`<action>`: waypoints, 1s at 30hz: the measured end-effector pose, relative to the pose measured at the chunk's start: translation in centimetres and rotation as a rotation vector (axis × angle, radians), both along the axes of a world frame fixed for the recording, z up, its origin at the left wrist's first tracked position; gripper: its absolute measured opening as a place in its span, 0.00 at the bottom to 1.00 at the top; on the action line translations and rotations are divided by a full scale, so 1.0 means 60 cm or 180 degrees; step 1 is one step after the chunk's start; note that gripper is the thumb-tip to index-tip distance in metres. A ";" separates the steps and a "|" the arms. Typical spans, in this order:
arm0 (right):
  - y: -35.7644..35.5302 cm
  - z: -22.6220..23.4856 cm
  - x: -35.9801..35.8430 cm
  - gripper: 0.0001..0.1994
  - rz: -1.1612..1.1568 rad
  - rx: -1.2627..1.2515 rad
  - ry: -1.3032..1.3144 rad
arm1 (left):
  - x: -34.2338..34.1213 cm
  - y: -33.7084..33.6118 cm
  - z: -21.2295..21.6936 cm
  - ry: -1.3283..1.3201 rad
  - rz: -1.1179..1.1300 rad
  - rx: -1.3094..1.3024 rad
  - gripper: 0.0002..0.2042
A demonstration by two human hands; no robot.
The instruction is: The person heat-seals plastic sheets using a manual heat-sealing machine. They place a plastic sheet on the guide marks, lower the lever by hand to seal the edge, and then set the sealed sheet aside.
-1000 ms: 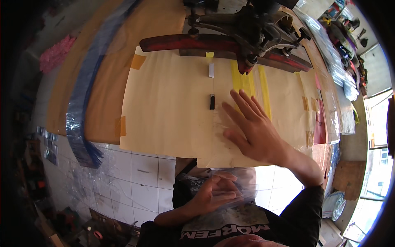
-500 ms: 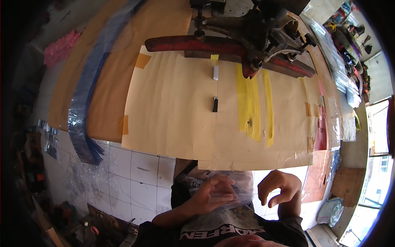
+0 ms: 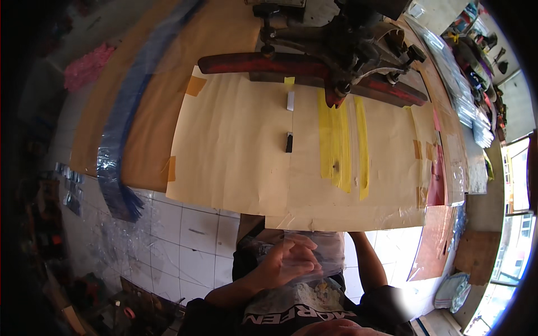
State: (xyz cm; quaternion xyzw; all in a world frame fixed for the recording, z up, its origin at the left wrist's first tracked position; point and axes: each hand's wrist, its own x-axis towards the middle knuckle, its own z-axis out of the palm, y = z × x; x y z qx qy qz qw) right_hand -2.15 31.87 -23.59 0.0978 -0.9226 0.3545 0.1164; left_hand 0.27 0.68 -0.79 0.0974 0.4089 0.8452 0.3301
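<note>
Tiled floor (image 3: 193, 255) | clear film (image 3: 329, 252): likely light, limp, slippery; best pinched by an edge | my left hand (image 3: 287, 262) grasps it | my right hand hidden, grip I cannot tell

Thin tan paper sheet (image 3: 230, 140) on flat brown surface (image 3: 151, 120); long blue plastic bundle (image 3: 119, 134) left of sheet; long red metal bar (image 3: 263, 64) behind, across far edge. On sheet: small white rectangular piece (image 3: 290, 101) behind small black rectangular piece (image 3: 289, 143); long yellow tape strips (image 3: 332, 140) right of both. Before near edge: left grip (image 3: 288, 261), clear plastic film (image 3: 329, 250) in it.
</note>
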 end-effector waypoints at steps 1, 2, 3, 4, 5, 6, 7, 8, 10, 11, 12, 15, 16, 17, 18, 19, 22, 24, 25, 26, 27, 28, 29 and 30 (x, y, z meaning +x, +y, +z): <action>0.003 -0.011 0.002 0.10 -0.0005 0.0013 0.0162 | 0.000 0.001 -0.004 0.0052 0.0013 0.0014 0.19; 0.008 -0.022 0.002 0.10 0.0005 0.0027 0.0284 | 0.000 0.003 -0.006 0.0105 0.0022 0.0030 0.19; 0.010 -0.029 0.004 0.10 0.0023 0.0028 0.0389 | 0.000 0.004 -0.007 0.0108 0.0018 0.0029 0.19; 0.014 -0.036 0.007 0.10 0.0027 0.0029 0.0494 | 0.000 0.005 -0.008 0.0144 0.0049 0.0010 0.19; 0.018 -0.042 0.010 0.11 0.0027 0.0023 0.0586 | 0.000 0.008 -0.009 0.0179 0.0075 -0.0005 0.19; 0.017 -0.040 0.010 0.11 0.0067 -0.0002 0.0600 | 0.001 0.008 -0.013 0.0182 0.0077 -0.0010 0.19; 0.017 -0.037 0.009 0.11 0.0083 -0.0015 0.0622 | 0.004 0.010 -0.016 0.0186 0.0151 0.0009 0.19; 0.024 -0.031 0.011 0.11 0.0076 -0.0015 0.0624 | 0.005 0.011 -0.018 0.0189 0.0221 0.0029 0.19; 0.022 0.011 0.011 0.23 0.0801 -0.0738 -0.1289 | 0.005 0.007 -0.017 0.0181 0.0233 0.0009 0.19; 0.013 0.029 0.010 0.23 0.0815 -0.0743 -0.1291 | 0.005 0.006 -0.016 0.0174 0.0219 0.0003 0.19; 0.002 0.051 0.010 0.21 0.0701 -0.0740 -0.1355 | 0.005 0.007 -0.015 0.0177 0.0210 0.0013 0.19; -0.024 0.101 0.003 0.17 0.0598 -0.0606 -0.1068 | 0.005 0.008 -0.013 0.0145 0.0209 -0.0020 0.18; -0.027 0.115 0.003 0.15 0.0590 -0.0463 -0.0720 | 0.004 0.009 -0.013 0.0140 0.0206 0.0006 0.18; -0.029 0.128 0.003 0.15 0.0584 -0.0461 -0.0719 | 0.004 0.010 -0.012 0.0135 0.0203 0.0033 0.18; -0.030 0.140 0.004 0.15 0.0534 -0.0533 -0.0790 | 0.004 0.009 -0.012 0.0136 0.0200 0.0032 0.18; -0.031 0.151 0.004 0.14 0.0484 -0.0606 -0.0861 | 0.005 0.009 -0.013 0.0114 0.0193 0.0017 0.18; -0.038 0.185 0.003 0.13 0.0459 -0.0616 -0.1040 | 0.005 0.009 -0.012 0.0075 0.0162 0.0001 0.18; -0.040 0.234 0.005 0.14 0.0579 -0.0822 -0.1457 | 0.005 0.009 -0.012 0.0059 0.0145 -0.0003 0.18; -0.043 0.262 0.008 0.16 0.0707 -0.1031 -0.1881 | 0.006 0.009 -0.012 0.0077 0.0177 -0.0002 0.18; -0.045 0.284 0.015 0.16 0.0715 -0.1029 -0.1877 | 0.007 0.008 -0.012 0.0095 0.0210 -0.0001 0.18; -0.045 0.305 0.024 0.19 0.0659 -0.1332 -0.2306 | 0.006 0.008 -0.012 0.0106 0.0206 0.0007 0.18; -0.045 0.319 0.029 0.24 0.0599 -0.1635 -0.2734 | 0.006 0.008 -0.013 0.0146 0.0222 -0.0003 0.18; -0.042 0.326 0.030 0.24 0.0598 -0.1626 -0.2723 | 0.006 0.008 -0.013 0.0185 0.0239 -0.0012 0.18; -0.036 0.332 0.031 0.29 0.1065 -0.1726 -0.2436 | 0.005 0.009 -0.013 0.0196 0.0228 -0.0006 0.18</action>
